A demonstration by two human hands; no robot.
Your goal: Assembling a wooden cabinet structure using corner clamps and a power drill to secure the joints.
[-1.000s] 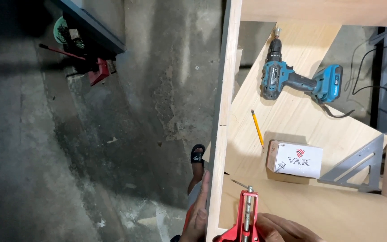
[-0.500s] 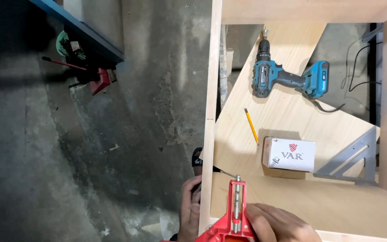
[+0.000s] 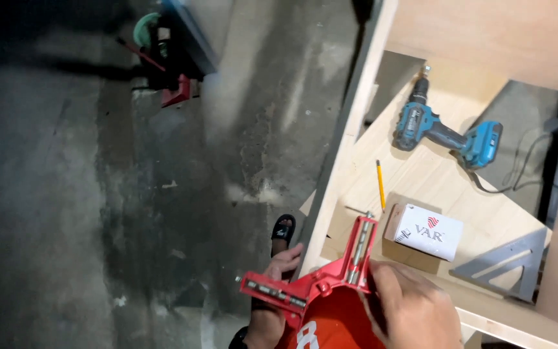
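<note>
A red corner clamp (image 3: 321,279) sits at the near corner of a plywood frame (image 3: 347,136). My right hand (image 3: 411,309) rests on the clamp's right side, fingers closed around its body. My left hand (image 3: 276,294) grips the outer face of the upright plywood panel just below the clamp's left arm. The clamp's threaded rod (image 3: 358,242) points up along the inner board.
On the plywood sheet lie a blue cordless drill (image 3: 444,129), a yellow pencil (image 3: 380,185), a small white and brown box (image 3: 424,231) and a grey metal speed square (image 3: 508,271). Concrete floor (image 3: 130,194) to the left; red tools (image 3: 169,71) far left. My sandalled foot (image 3: 283,229) is below.
The view has shifted and come closer. The red clamp has come further up into view and now straddles the corner, with both my hands more visible on it.
</note>
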